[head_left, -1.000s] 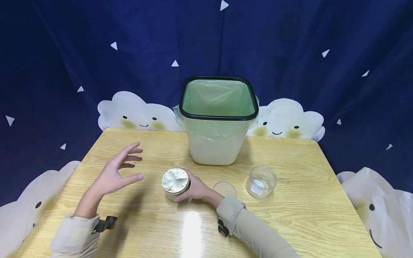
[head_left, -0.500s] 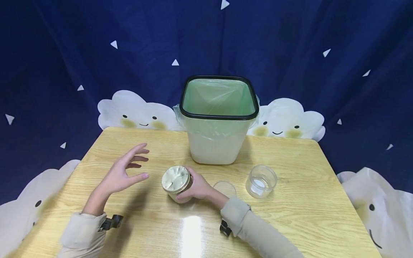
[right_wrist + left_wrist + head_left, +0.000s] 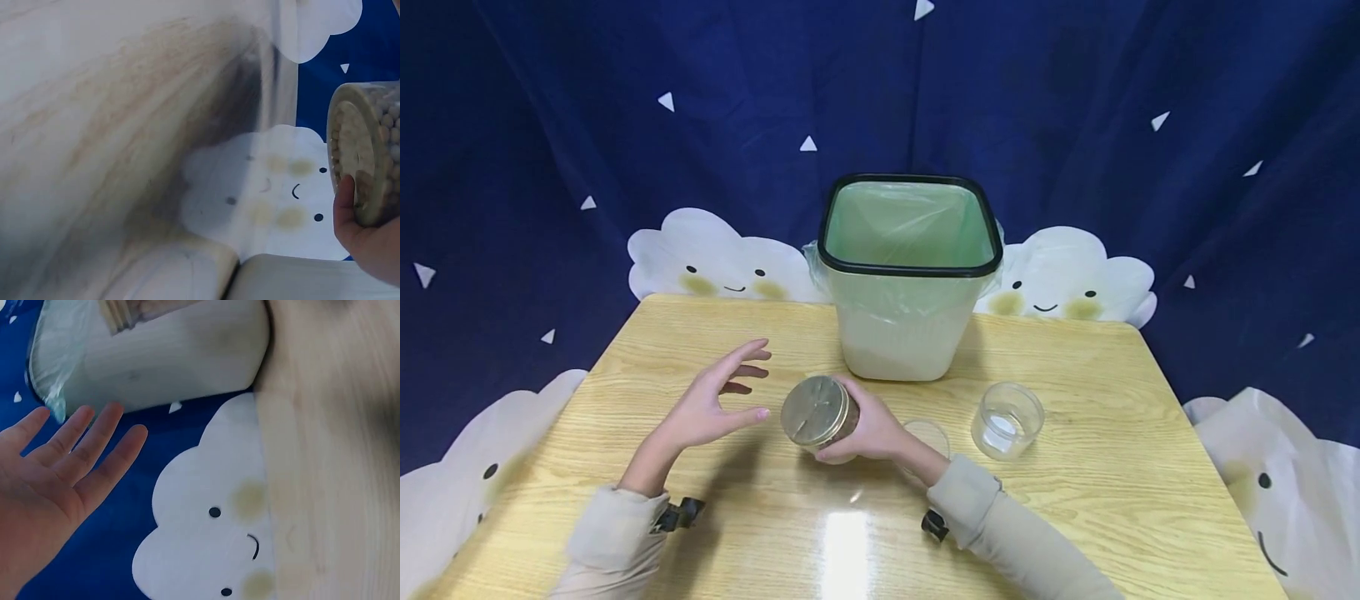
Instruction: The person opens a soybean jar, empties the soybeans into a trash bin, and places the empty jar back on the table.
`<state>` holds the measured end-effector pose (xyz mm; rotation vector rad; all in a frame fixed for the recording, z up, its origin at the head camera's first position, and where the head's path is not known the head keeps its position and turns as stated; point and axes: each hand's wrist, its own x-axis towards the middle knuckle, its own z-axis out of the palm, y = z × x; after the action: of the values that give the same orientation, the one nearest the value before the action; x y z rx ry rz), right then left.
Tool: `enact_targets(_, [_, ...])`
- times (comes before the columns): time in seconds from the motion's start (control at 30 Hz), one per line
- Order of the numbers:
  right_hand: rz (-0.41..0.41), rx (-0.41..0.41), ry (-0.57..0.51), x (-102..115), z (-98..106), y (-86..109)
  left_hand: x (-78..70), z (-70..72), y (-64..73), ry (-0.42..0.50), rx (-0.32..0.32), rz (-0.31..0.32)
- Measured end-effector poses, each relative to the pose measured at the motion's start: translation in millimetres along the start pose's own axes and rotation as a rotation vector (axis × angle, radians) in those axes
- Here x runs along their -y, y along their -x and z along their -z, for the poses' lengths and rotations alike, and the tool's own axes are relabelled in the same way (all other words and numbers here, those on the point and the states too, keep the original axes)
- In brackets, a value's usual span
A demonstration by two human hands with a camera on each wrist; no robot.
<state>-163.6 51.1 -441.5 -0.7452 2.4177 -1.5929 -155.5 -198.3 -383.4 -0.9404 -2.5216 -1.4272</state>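
Observation:
My right hand [image 3: 874,427] grips a clear round jar [image 3: 389,140] with a silvery, creased top [image 3: 814,412]. Small pale round pieces show through its wall in the right wrist view. The jar is tilted to the left and seems raised off the table. To its left hovers my left hand [image 3: 715,404], fingers spread, thumb apart, touching nothing. The left wrist view shows that palm [image 3: 37,494] with nothing in it. Partly behind my right wrist lies a thin clear disc [image 3: 931,435]. A clear round container [image 3: 1009,423] stands to the right.
At the back middle of the wooden table [image 3: 1075,500] stands a white bin [image 3: 902,337] with a black rim and a greenish plastic liner. Behind hangs a dark blue curtain [image 3: 737,108] with cloud shapes.
My right hand has tilted the jar leftward and moved it slightly right and upward in the head view. My left hand has moved right, closer to the jar.

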Motion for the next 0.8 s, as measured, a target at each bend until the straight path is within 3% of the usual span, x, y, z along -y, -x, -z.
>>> enact_targets(0.17, [0.008, -0.003, 0.083, 2.4, 7.2, 4.9, 2.0, -16.7, -4.6, 0.011, 0.065, 0.015])
enact_targets(0.3, [0.024, 0.021, 0.106, 2.2, 14.4, 8.3, 4.4, -33.8, -7.3, 0.035, 0.136, -0.018])
enact_targets(0.43, [0.057, 0.045, 0.199, -0.3, 23.2, 12.1, 4.4, -48.9, -10.0, 0.030, 0.190, -0.039])
enact_targets(0.6, [0.113, 0.076, 0.298, -4.2, 30.6, 15.9, 2.6, -62.8, -13.2, 0.000, 0.225, -0.061])
enact_targets(0.8, [0.117, 0.110, 0.267, -6.3, 35.8, 20.1, -0.7, -73.0, -19.0, -0.102, 0.214, -0.096])
